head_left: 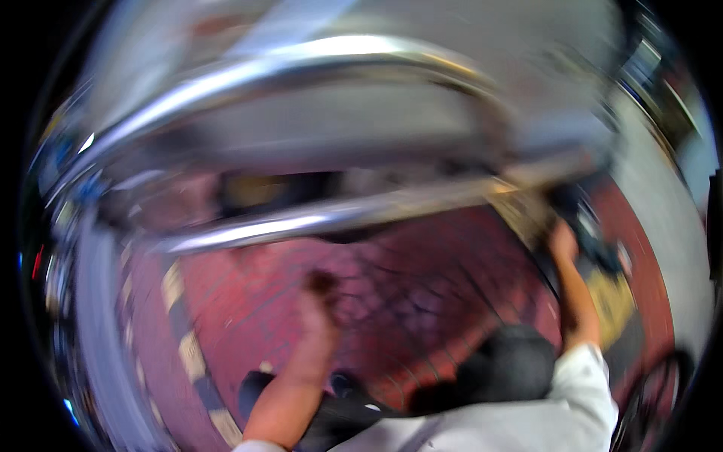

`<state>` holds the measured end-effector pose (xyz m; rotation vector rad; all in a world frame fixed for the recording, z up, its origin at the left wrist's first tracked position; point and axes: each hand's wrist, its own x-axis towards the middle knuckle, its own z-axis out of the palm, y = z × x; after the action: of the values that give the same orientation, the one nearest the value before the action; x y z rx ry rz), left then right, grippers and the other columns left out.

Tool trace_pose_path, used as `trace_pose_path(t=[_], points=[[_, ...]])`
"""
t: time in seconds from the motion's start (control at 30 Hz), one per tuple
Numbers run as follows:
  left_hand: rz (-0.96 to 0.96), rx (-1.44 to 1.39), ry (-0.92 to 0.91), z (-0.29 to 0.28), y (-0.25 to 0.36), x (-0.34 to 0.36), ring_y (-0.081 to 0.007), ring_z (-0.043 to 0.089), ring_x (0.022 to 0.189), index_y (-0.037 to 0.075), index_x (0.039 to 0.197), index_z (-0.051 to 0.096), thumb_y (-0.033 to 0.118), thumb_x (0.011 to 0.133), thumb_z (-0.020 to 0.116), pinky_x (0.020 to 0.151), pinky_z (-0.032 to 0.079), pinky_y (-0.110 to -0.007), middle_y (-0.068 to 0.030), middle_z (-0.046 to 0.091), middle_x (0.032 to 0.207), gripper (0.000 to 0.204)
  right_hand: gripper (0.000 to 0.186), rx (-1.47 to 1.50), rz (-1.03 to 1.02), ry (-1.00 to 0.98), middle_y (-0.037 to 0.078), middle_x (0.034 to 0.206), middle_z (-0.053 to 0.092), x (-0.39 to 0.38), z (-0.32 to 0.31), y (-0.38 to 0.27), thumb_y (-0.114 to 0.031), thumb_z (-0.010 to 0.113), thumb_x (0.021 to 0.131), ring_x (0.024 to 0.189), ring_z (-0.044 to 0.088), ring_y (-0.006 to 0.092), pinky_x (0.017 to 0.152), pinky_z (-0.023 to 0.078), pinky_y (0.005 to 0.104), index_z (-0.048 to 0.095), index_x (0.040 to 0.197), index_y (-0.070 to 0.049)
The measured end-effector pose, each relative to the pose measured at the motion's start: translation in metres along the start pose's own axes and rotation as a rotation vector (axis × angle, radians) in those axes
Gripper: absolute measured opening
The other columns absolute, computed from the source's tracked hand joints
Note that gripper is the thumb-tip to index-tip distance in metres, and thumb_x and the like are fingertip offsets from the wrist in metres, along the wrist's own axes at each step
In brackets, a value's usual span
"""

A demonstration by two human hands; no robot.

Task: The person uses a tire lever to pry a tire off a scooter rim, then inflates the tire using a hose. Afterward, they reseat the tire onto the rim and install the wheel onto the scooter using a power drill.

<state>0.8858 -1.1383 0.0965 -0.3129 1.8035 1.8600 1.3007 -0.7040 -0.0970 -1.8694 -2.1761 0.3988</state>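
Two shiny metal tubes, an upper curved bar (354,47) and a lower bar (301,224), stretch across the front of a large pale grey body that looks like a vehicle's. Below the lower bar, my left hand (319,305) hangs over the red paving, apart from the metal. Its fingers look dark and are smeared by motion. Out to the right, my right hand (562,242) reaches up near the lower bar's right end, beside a dark blurred object (591,230). Blur hides its fingers and whether it touches either one.
Red paving (248,301) lies beneath, with a yellow-and-black striped edge (192,358) on the left and another yellow-and-black strip (614,313) on the right. My dark-clad knee (508,365) is bent below. A grey floor strip (663,203) runs along the far right.
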Motion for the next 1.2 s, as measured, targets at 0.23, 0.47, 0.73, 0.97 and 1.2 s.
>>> trace_pose_path(t=[0.23,0.47,0.73,0.97,1.2], points=[[0.328,-0.228,-0.021,-0.02,0.08,-0.029,-0.022,0.052,0.062,0.013,0.074,0.045,0.034,0.103,0.05,0.062,0.046,-0.039,-0.0035,0.042,0.061,0.036,0.07,0.113,0.365,0.258,0.027,0.122,0.07,0.004,0.012,0.055,-0.06,0.068,0.089,0.112,0.066,0.0492,0.092,0.053,0.0562,0.066,0.129,-0.003],[1.047,-0.323,-0.061,0.024,0.22,-0.046,-0.0174,0.06,0.107,0.009,0.126,0.063,0.051,0.107,0.045,0.09,0.045,-0.04,-0.0018,0.067,0.118,0.049,0.057,-0.028,0.316,0.242,0.027,0.109,0.073,0.022,0.035,0.066,-0.055,0.063,0.093,0.101,0.071,0.0475,0.082,0.057,0.0564,0.069,0.116,-0.003],[1.156,-0.355,-0.21,0.068,0.22,-0.064,-0.0239,0.061,0.108,0.009,0.129,0.055,0.056,0.104,0.044,0.083,0.052,-0.044,-0.0077,0.06,0.115,0.055,0.027,0.416,0.032,-0.037,0.016,0.097,0.075,-0.022,0.021,-0.011,-0.028,0.067,0.091,0.089,0.07,0.0269,0.07,0.055,0.0405,0.075,0.098,-0.003],[1.173,-0.56,-0.191,0.088,0.228,-0.076,-0.039,0.063,0.113,-0.002,0.128,0.054,0.044,0.103,0.039,0.097,0.054,-0.064,-0.0198,0.062,0.123,0.054,0.027,1.136,-0.449,-0.087,0.004,0.092,0.07,-0.119,-0.042,-0.26,-0.013,0.08,0.089,0.079,0.063,0.0102,0.071,0.054,0.0287,0.067,0.109,-0.001],[1.322,-0.446,-0.234,0.073,0.226,-0.06,-0.0285,0.053,0.129,-0.006,0.135,0.051,0.031,0.109,0.042,0.114,0.039,-0.045,-0.0182,0.055,0.135,0.045,0.03,1.064,-0.273,0.191,0.01,0.087,0.073,-0.12,-0.018,-0.375,-0.014,0.084,0.083,0.077,0.071,0.0174,0.072,0.057,0.0331,0.066,0.103,0.0]])
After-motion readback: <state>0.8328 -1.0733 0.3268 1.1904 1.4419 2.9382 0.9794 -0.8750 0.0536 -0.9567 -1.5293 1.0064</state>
